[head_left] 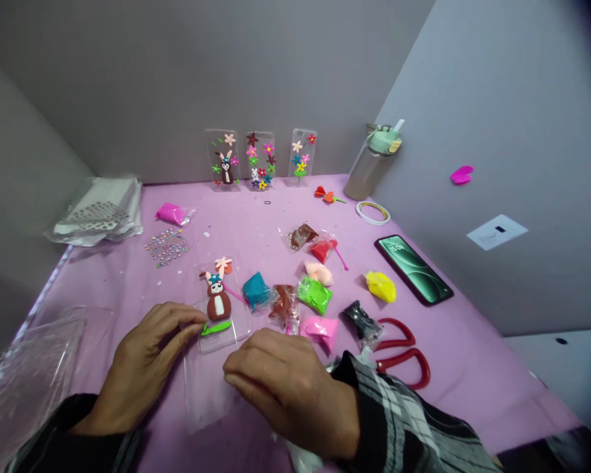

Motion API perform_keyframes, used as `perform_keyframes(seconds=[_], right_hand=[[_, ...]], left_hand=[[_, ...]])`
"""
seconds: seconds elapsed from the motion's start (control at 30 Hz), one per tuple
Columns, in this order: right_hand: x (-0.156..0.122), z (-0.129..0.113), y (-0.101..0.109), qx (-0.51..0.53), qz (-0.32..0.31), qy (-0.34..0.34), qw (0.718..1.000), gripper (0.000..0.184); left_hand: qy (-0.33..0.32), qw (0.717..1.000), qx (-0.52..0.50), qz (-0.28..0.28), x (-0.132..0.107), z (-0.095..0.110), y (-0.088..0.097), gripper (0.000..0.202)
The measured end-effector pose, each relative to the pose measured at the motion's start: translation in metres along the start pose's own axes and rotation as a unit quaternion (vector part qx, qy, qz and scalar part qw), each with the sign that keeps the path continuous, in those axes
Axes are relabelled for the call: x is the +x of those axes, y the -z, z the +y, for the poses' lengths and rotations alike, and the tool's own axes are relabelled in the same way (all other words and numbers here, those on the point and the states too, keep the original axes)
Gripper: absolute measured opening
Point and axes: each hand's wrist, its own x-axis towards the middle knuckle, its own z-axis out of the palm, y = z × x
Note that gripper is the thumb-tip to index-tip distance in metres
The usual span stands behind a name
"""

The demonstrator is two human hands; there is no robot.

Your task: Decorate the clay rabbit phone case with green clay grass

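A clear phone case [239, 332] lies flat in front of me, decorated with a brown clay rabbit [219, 303] and a peach clay flower [222, 264]. A green clay strip [217, 328] sits under the rabbit. My left hand [150, 351] pinches the strip's left end, thumb and index finger close together. Just right of the case, my right hand [285, 387] is closed with its fingertips pressed together; anything between them is hidden. A pink stick tool [234, 293] reaches from the case toward a blue clay packet [257, 289].
Several clay packets, including a green one [315, 294], lie right of the case. Red-handled scissors [414, 368], a phone [414, 269], tape [373, 212] and a bottle [369, 167] stand farther right. Decorated cases [261, 161] lean on the back wall. Plastic packs [98, 210] lie left.
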Motion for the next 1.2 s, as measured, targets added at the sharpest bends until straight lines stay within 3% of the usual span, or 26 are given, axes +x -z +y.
perform_keyframes(seconds=[0.53,0.97,1.2], right_hand=[[-0.0019,-0.0011,-0.0027,-0.021,-0.012,0.004,1.0,0.027],[-0.0026,-0.0002,-0.0035,-0.024,-0.003,0.013,1.0,0.027],[-0.0026,0.0003,-0.0039,-0.027,-0.009,0.009,1.0,0.027]], left_hand=[[-0.036,0.996,0.083,-0.018,-0.0029,-0.0063,-0.0042,0.018],[-0.069,0.993,0.093,-0.006,-0.0017,-0.0032,-0.0049,0.016],[-0.053,0.994,0.091,-0.007,-0.0021,-0.0042,-0.0026,0.015]])
